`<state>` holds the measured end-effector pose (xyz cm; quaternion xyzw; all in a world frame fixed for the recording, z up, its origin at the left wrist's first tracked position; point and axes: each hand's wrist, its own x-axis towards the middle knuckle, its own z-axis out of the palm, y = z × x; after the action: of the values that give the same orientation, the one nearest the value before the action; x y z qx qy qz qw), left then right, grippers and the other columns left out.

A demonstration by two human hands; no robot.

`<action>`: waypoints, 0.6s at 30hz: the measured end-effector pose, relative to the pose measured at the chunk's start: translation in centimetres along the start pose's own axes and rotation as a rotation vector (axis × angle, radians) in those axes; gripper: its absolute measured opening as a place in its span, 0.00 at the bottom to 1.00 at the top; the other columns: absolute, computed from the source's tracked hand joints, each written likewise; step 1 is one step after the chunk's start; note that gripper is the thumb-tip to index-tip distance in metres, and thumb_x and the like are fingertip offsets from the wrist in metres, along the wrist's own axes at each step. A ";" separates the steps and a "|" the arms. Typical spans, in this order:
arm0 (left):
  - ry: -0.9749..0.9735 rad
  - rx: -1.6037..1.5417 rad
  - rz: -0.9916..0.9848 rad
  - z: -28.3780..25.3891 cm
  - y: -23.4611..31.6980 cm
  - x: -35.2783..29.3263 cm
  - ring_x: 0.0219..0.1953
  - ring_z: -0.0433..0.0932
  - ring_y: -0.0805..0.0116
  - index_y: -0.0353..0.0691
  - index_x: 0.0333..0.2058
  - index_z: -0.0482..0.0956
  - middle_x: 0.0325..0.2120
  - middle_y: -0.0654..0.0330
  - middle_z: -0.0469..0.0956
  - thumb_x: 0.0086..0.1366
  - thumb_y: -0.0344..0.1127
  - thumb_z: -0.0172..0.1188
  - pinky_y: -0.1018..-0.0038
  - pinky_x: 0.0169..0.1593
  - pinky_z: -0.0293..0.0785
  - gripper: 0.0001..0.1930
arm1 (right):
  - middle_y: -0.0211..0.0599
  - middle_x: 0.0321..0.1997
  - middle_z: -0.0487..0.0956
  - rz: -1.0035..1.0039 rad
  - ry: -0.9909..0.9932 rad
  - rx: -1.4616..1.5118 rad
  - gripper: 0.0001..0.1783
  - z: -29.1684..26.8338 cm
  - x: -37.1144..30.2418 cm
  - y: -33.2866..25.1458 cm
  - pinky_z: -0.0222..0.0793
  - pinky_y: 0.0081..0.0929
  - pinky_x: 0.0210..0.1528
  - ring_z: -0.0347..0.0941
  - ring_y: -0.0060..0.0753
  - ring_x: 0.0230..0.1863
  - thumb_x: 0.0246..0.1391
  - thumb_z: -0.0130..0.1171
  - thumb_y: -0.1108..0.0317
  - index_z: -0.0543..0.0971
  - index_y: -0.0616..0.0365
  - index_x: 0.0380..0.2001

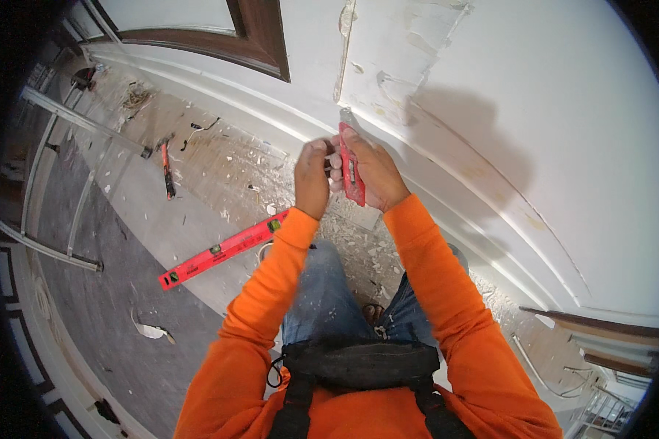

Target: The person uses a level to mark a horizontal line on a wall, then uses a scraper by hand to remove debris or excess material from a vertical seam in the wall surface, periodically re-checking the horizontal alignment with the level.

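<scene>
In front of the white wall, my right hand is wrapped round a red utility knife. The knife's grey metal end points away from me, toward the skirting. My left hand is just left of the knife, its fingers curled in close to those of my right hand. Whatever the left fingers may hold is hidden. A cut line or crack runs up the wall beyond the knife, with patches of rough filler beside it.
A red spirit level lies on the floor left of my knees. Farther off are a hammer, a metal frame and a white-bladed tool. Plaster crumbs litter the floor along the skirting. A dark wooden frame is on the wall.
</scene>
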<state>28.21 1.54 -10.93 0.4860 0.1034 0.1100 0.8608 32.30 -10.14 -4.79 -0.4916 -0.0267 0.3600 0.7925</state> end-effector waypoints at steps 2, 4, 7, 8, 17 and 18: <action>-0.006 0.053 -0.007 0.3 1.9 1.3 0.18 0.65 0.79 0.34 0.44 0.72 0.21 0.65 0.69 0.72 0.40 0.44 0.81 0.17 0.61 0.14 | 0.31 0.26 0.73 0.005 0.017 0.008 0.19 0.4 1.1 -0.4 0.72 0.27 0.25 0.70 0.25 0.24 0.66 0.45 0.53 0.72 0.60 0.42; -0.061 0.073 -0.023 0.7 3.2 2.2 0.17 0.65 0.79 0.33 0.44 0.72 0.21 0.65 0.70 0.72 0.41 0.44 0.81 0.17 0.62 0.16 | 0.32 0.22 0.73 -0.006 0.071 0.003 0.18 0.7 1.8 -0.9 0.70 0.26 0.20 0.70 0.26 0.19 0.66 0.46 0.54 0.72 0.60 0.37; -0.044 0.164 0.014 1.4 4.0 3.0 0.18 0.66 0.81 0.32 0.44 0.73 0.21 0.65 0.71 0.69 0.39 0.51 0.81 0.17 0.63 0.14 | 0.35 0.22 0.74 0.021 0.138 0.054 0.18 1.0 2.3 -1.0 0.67 0.25 0.16 0.69 0.27 0.15 0.65 0.46 0.56 0.72 0.59 0.31; -0.016 0.228 0.016 1.7 4.0 3.1 0.18 0.67 0.81 0.32 0.44 0.73 0.22 0.66 0.71 0.69 0.39 0.53 0.81 0.18 0.63 0.14 | 0.33 0.21 0.72 0.002 0.151 0.047 0.17 1.1 2.3 -0.9 0.66 0.24 0.16 0.68 0.25 0.15 0.65 0.46 0.56 0.72 0.59 0.31; -0.002 0.247 0.012 6.1 0.3 -0.6 0.17 0.69 0.82 0.29 0.45 0.72 0.24 0.62 0.76 0.66 0.34 0.59 0.83 0.18 0.65 0.14 | 0.28 0.21 0.69 -0.131 0.288 -0.070 0.17 -2.2 -2.9 0.0 0.62 0.21 0.15 0.65 0.21 0.15 0.66 0.44 0.57 0.74 0.59 0.34; -0.017 0.208 -0.028 6.6 -0.2 -1.0 0.17 0.69 0.82 0.29 0.45 0.72 0.25 0.61 0.77 0.66 0.33 0.59 0.83 0.18 0.65 0.14 | 0.28 0.21 0.70 -0.125 0.295 -0.071 0.18 -2.8 -3.6 -0.1 0.63 0.21 0.15 0.65 0.22 0.15 0.66 0.43 0.57 0.75 0.61 0.37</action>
<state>29.15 -4.23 -7.68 0.5722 0.1136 0.0826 0.8080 30.81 -14.44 -5.03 -0.5642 0.0468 0.2329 0.7907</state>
